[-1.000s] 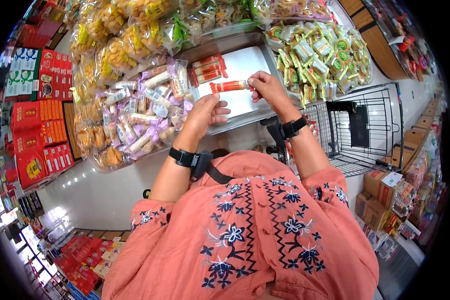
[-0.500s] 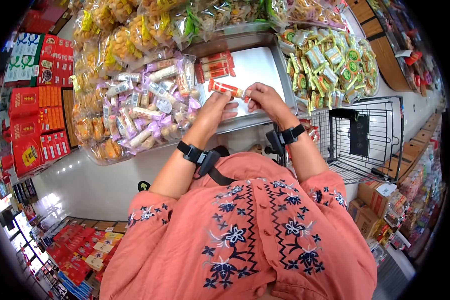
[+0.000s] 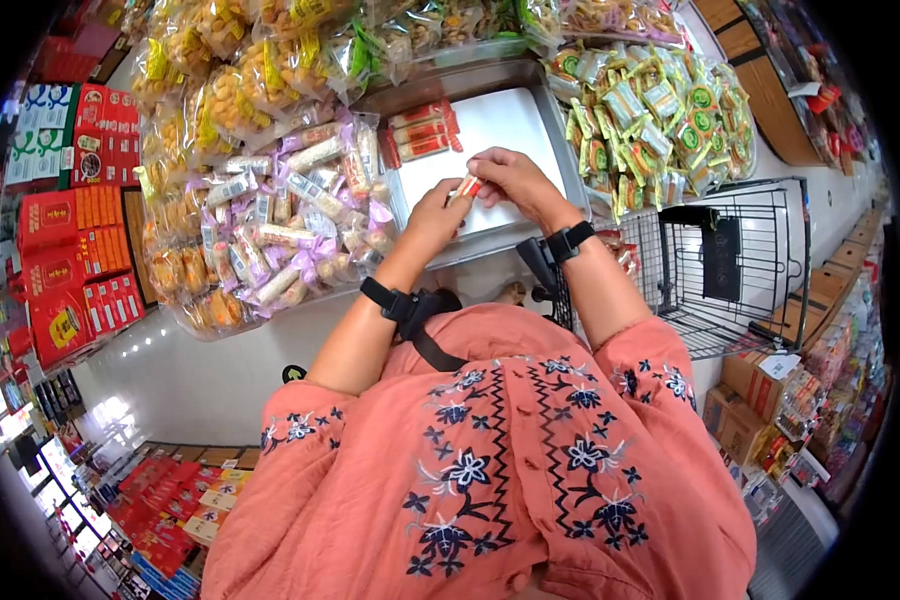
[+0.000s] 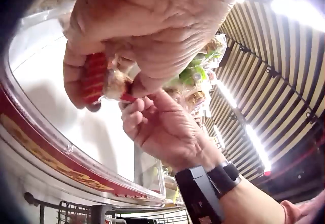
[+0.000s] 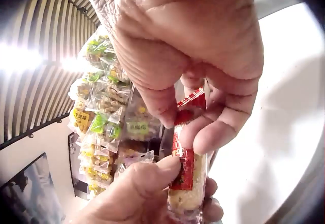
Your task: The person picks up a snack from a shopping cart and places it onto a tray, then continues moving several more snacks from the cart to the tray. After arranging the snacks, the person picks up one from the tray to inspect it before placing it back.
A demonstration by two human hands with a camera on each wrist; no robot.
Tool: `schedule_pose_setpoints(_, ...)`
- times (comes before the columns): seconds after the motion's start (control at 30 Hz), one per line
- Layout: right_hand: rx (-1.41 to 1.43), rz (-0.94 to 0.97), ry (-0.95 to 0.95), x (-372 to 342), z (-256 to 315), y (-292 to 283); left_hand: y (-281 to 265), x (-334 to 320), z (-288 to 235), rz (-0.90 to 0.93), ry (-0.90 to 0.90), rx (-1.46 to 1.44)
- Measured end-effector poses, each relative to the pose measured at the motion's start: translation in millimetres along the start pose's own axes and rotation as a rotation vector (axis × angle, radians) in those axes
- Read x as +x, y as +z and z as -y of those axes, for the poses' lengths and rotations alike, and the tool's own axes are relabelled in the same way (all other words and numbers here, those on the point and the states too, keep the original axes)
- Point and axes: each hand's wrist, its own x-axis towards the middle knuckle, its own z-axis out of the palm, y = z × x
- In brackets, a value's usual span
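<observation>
Both hands hold one small snack bar (image 3: pixel 467 187) in a red and clear wrapper, above a metal tray (image 3: pixel 573 150) with a white bottom. My left hand (image 3: pixel 435 218) grips the bar's body; in the right wrist view the left thumb presses on the red band, with a pale crumbly filling (image 5: pixel 185 198) showing through the clear part. My right hand (image 3: pixel 518 187) pinches the other end, fingertips around the red crimped tip (image 5: pixel 195 98). Similar red-wrapped bars (image 3: pixel 422 138) lie at the tray's far left corner.
Purple-and-clear wrapped rolls (image 3: pixel 290 215) are heaped left of the tray, and yellow-green packets (image 3: pixel 660 120) on its right. Bagged snacks (image 3: pixel 260 85) stand behind. A wire shopping cart (image 3: pixel 735 270) is at the right, by stacked cartons (image 3: pixel 745 405).
The bar has turned from lying nearly level across the tray to a steep slant. My hands have come closer together around it and now cover most of it.
</observation>
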Motion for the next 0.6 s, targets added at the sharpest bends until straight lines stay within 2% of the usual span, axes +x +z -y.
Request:
schedule_pose_setpoints(0.07,0.109,-0.048,-0.002,9,-8,4,5,2,23,-0.274,0.286,0.284)
schedule_pose_setpoints(0.17,0.228,-0.189,-0.058,18,-16,13,-12,-16,-5,-0.34,0.44,0.38)
schedule_pose_setpoints(0.27,0.187,-0.269,-0.068,34,-26,27,-24,-31,-18,-0.261,0.518,0.384)
schedule_pose_setpoints(0.37,0.171,-0.28,-0.078,50,-36,35,-27,-40,-14,-0.125,0.369,0.26)
schedule_pose_setpoints(0.47,0.122,-0.289,-0.066,60,-40,38,-28,-39,-5,-0.079,0.297,0.249)
schedule_pose_setpoints(0.6,0.069,-0.311,-0.092,63,-40,42,-29,-38,-3,-0.057,0.294,0.232)
